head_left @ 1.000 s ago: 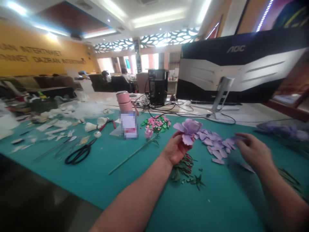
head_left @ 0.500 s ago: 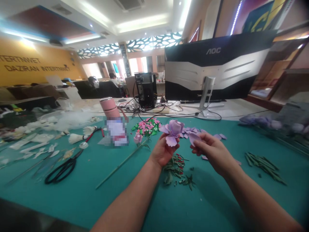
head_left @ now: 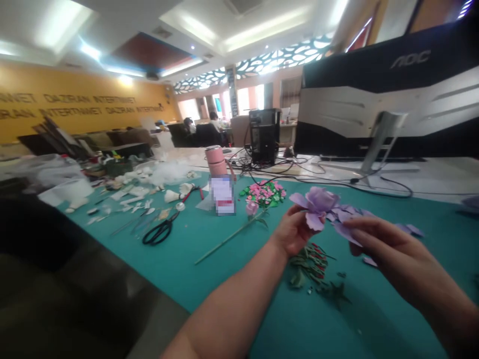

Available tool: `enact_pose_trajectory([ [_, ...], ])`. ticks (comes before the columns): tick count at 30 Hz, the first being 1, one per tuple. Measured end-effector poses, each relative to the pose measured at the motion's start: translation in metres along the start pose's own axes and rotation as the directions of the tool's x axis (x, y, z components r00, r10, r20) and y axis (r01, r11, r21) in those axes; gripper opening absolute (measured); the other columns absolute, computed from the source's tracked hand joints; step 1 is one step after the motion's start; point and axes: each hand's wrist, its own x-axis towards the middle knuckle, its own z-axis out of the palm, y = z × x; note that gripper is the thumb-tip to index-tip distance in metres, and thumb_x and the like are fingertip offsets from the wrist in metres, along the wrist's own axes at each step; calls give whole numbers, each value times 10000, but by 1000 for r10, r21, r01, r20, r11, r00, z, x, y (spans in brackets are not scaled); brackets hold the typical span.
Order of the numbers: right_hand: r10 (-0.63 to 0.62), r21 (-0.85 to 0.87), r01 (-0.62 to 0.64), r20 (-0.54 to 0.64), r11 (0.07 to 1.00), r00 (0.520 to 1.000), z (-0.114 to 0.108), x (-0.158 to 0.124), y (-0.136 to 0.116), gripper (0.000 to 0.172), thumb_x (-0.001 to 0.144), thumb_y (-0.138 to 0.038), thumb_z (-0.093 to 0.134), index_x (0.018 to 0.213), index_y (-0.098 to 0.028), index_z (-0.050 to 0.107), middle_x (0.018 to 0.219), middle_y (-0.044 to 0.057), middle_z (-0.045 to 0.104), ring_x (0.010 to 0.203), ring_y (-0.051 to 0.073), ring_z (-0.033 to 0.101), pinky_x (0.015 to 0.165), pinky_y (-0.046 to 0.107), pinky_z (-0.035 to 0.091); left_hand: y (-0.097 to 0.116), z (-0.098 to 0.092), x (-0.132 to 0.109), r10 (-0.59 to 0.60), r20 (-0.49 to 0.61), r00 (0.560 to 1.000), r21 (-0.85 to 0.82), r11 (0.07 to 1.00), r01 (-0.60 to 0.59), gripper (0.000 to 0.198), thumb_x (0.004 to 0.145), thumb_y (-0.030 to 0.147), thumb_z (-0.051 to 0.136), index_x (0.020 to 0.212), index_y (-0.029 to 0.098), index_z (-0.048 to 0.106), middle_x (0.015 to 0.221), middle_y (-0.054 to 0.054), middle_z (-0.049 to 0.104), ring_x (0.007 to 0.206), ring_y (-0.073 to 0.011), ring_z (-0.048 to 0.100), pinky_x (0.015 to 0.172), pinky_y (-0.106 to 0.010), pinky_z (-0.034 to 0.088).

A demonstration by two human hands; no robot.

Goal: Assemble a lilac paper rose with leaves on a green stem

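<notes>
My left hand (head_left: 294,230) grips a purple artificial flower (head_left: 317,203) from below, its petals spread above the fingers. Pinched between the thumb and fingers of my right hand (head_left: 381,239) is a loose purple petal (head_left: 346,230), just right of the flower; whether the two touch I cannot tell. More purple petals (head_left: 409,229) lie on the green mat (head_left: 232,264) behind and beside my right hand. Below the hands are green leafy pieces with red tips (head_left: 312,264) and a dark green star-shaped sepal (head_left: 337,294).
Left of my hands lie a pink rose on a green stem (head_left: 224,244), pink flowers with green leaves (head_left: 265,192) and black scissors (head_left: 160,230). A pink flask (head_left: 216,162) stands at the mat's back edge. Behind are a monitor (head_left: 374,104) and a black computer case (head_left: 264,137) with cables.
The camera view has turned left, so the scene sits further right. Both hands keep hold of the flower and the petal, and the petal appears a little closer to the flower.
</notes>
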Motion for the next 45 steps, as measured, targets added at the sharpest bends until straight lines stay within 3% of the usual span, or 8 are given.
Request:
enact_pose_trajectory([
  [7, 94, -70, -93, 9, 993, 996, -7, 5, 6, 427, 638, -548, 795, 989, -308, 753, 919, 84, 739, 815, 277, 699, 618, 361, 574, -2, -3, 5, 6, -7, 1000, -7, 1000, -6, 343, 581, 166, 784, 885, 157, 627, 772, -54, 695, 683, -161, 662, 654, -291, 522],
  [10, 2, -97, -2, -8, 995, 1000, 0, 4, -4, 437, 606, -506, 821, 961, -267, 732, 812, 65, 728, 705, 234, 676, 545, 319, 537, -2, -1, 4, 9, -12, 1000, -2, 1000, -9, 350, 595, 176, 795, 903, 158, 630, 769, -46, 694, 680, -157, 661, 666, -290, 520],
  [15, -203, -438, 152, -70, 886, 977, 14, -4, -14, 247, 845, -453, 628, 949, -233, 668, 735, 26, 712, 667, 195, 667, 588, 303, 491, 2, 3, 2, 19, 6, 1000, 20, 1000, -19, 332, 637, 149, 777, 939, 164, 640, 788, -47, 716, 694, -148, 665, 673, -263, 517],
  [21, -388, -628, 247, -96, 738, 917, 20, -8, -14, 213, 993, -343, 433, 968, -238, 617, 798, 6, 725, 718, 170, 683, 651, 283, 470, 1, 4, 2, 1, -4, 1000, 34, 999, -1, 344, 636, 122, 764, 955, 176, 649, 769, -21, 714, 681, -140, 671, 664, -247, 527],
  [24, -560, -664, 405, -25, 628, 828, 15, -3, -13, 187, 978, -296, 478, 970, -234, 654, 953, 45, 700, 868, 186, 666, 736, 297, 486, 0, 5, 2, -4, -11, 1000, 52, 999, 5, 337, 639, 127, 774, 948, 175, 649, 776, -15, 717, 679, -136, 675, 665, -244, 530],
  [27, -669, -674, 481, -26, 560, 742, 11, -1, -14, 131, 944, -252, 554, 974, -218, 677, 964, 59, 649, 899, 180, 624, 773, 293, 484, -1, 6, 0, -7, -3, 1000, 61, 998, 7, 343, 625, 127, 785, 937, 176, 650, 786, -9, 718, 683, -136, 676, 670, -246, 531],
  [33, -676, -660, 493, -30, 566, 736, 12, -4, -19, 89, 912, -175, 604, 981, -207, 651, 897, 29, 654, 833, 152, 610, 737, 268, 480, -4, 6, -1, 1, -10, 1000, 81, 997, 0, 339, 605, 137, 802, 910, 169, 654, 744, -1, 699, 643, -119, 641, 635, -237, 511],
  [45, -757, -733, 533, 37, 423, 652, 10, -4, -23, 80, 884, -138, 635, 941, -194, 630, 875, 49, 667, 841, 187, 589, 766, 323, 471, -4, 10, -1, 0, -16, 1000, 111, 994, 1, 390, 590, 146, 813, 943, 163, 646, 742, -6, 702, 649, -127, 652, 653, -249, 509],
])
